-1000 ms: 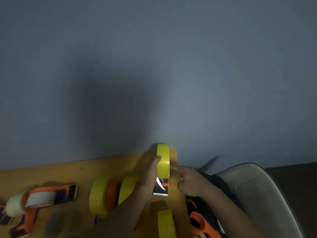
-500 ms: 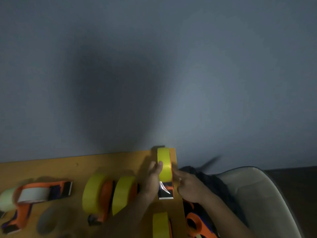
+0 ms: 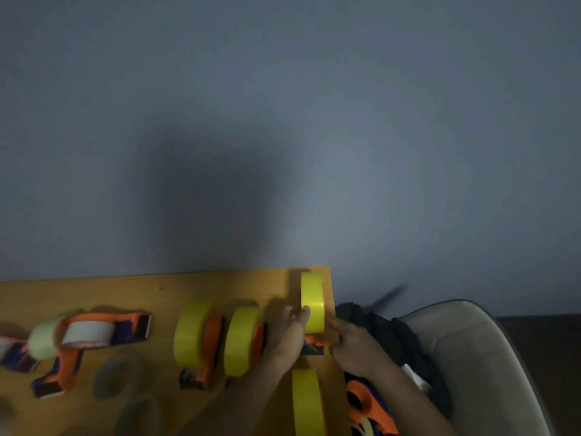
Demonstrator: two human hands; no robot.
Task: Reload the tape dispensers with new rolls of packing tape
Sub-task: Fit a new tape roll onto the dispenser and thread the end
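Note:
A yellow tape roll (image 3: 312,298) stands on edge in an orange dispenser near the right edge of the wooden table (image 3: 132,294). My left hand (image 3: 287,336) holds the roll's left side, thumb on its yellow face. My right hand (image 3: 352,343) touches the right side of the same dispenser with a finger stretched toward it. Two more dispensers loaded with yellow rolls (image 3: 191,335) (image 3: 242,339) stand to the left. Another yellow roll (image 3: 308,401) sits at the front.
An orange and blue dispenser with a white roll (image 3: 91,333) lies at the left, beside a pale roll (image 3: 44,339). Empty cardboard cores (image 3: 111,376) lie in front. An orange dispenser (image 3: 367,407) rests by the grey chair (image 3: 478,357) with dark cloth.
The view has shifted, so the table sits lower and more to the right. Both hands stay on the rightmost dispenser, with the left thumb sliding along the yellow roll.

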